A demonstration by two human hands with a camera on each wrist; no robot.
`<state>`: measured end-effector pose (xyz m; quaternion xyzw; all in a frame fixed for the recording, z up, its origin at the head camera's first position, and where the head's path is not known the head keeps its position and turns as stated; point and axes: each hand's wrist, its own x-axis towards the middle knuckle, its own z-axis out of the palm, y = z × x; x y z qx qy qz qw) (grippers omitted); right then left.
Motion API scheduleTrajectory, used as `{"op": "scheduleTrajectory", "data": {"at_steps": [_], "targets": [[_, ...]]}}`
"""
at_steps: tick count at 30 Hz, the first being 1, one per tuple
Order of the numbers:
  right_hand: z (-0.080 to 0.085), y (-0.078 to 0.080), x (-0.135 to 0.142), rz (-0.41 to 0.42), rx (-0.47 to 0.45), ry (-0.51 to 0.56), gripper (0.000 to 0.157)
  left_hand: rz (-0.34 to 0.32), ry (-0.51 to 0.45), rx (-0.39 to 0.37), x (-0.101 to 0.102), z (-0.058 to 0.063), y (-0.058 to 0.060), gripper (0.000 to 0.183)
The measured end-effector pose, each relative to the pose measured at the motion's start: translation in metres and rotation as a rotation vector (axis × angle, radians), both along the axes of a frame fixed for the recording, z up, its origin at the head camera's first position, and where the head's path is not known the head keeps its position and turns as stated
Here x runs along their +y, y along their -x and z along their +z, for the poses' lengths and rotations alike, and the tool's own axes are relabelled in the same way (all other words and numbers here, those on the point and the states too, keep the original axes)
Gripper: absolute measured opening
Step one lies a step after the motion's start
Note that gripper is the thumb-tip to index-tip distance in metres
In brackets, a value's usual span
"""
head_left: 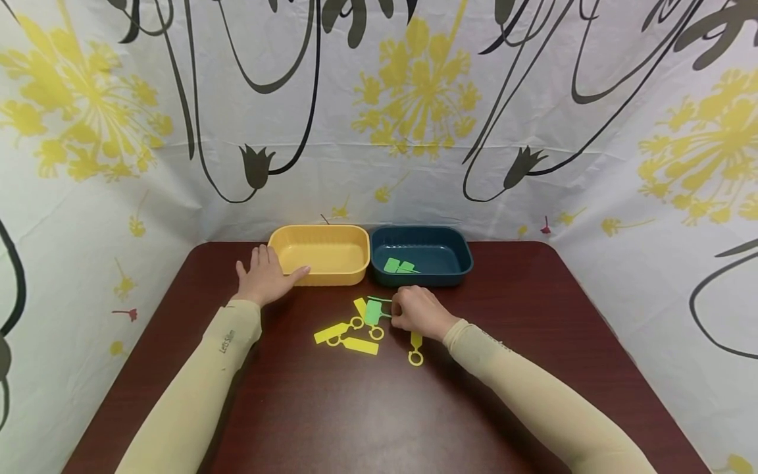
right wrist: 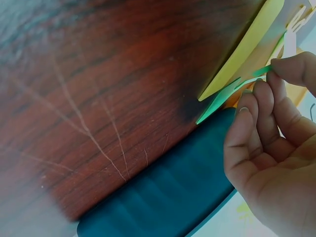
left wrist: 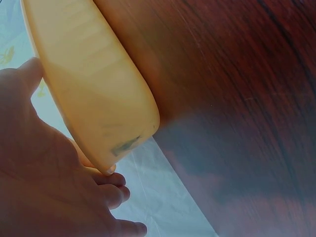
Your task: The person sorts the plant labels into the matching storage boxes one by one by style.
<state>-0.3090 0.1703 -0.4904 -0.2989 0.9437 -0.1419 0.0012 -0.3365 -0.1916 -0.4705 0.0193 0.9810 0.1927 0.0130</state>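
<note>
Flower-printed cloth [head_left: 337, 184] hangs behind a glossy, wood-grained table [head_left: 331, 421]. Left of centre, the left hand [head_left: 262, 280], fingers spread, touches a rounded yellow tub [head_left: 337, 278]; flat yellow ring-ended tags [head_left: 360, 345] lie mid-frame; the right hand [head_left: 423, 312], right of centre, pinches a thin green piece [right wrist: 261, 72] below the dark-blue tub [head_left: 435, 280] holding green tags [head_left: 392, 265].

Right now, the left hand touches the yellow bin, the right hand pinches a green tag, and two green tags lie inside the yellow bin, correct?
No: two green tags lie inside the dark blue bin, as the head view shows. The left hand touches the yellow bin and the right hand pinches a green tag.
</note>
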Motion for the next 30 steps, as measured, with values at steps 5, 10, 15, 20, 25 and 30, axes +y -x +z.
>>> {"op": "scheduleTrajectory", "data": {"at_steps": [5, 10, 15, 20, 25, 30], "targets": [[-0.0002, -0.0002, -0.0004, 0.008, 0.015, 0.011, 0.007, 0.003, 0.001, 0.0, -0.0009, -0.0025, 0.0015, 0.126], [0.0006, -0.0014, -0.0009, 0.019, -0.004, 0.037, 0.007, 0.002, 0.005, -0.01, -0.0012, -0.0035, 0.0029, 0.127], [0.002, -0.002, -0.001, 0.035, 0.007, 0.045, 0.008, 0.003, -0.001, -0.003, -0.0005, -0.0019, 0.0015, 0.126], [0.0048, -0.0016, 0.0001, 0.044, 0.033, 0.067, 0.009, 0.001, 0.0, 0.0, 0.0004, 0.0005, -0.0004, 0.125], [0.0071, -0.0009, 0.002, 0.046, 0.056, 0.087, 0.01, -0.001, 0.004, 0.002, 0.0009, 0.0018, -0.0016, 0.124], [0.0092, -0.0008, 0.0027, 0.036, 0.079, 0.096, 0.01, -0.002, 0.002, -0.002, 0.0006, 0.0018, -0.0015, 0.124]]}}
